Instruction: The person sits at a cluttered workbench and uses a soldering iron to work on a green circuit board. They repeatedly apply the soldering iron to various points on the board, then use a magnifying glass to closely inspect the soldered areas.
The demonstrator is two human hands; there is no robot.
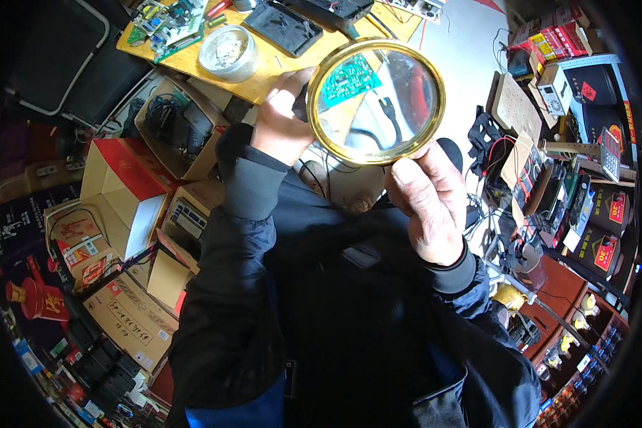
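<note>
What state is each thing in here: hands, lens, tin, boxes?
Magnifying glass: held up, a green circuit board showing through the lens.
Left hand: gripping the dark handle at the lens's left side.
Right hand: thumb on the lower right of the gold rim.
Round tin: open, on the yellow table.
Red and white box: open, flaps up.

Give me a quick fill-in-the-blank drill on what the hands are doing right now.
1. Both hands hold a round ____ with a gold rim.
2. Through the lens shows a ____ circuit board.
3. The right hand grips the rim's ____ edge.
4. The left hand wears a ____ sleeve.

Missing words: magnifying glass; green; lower; dark
</note>
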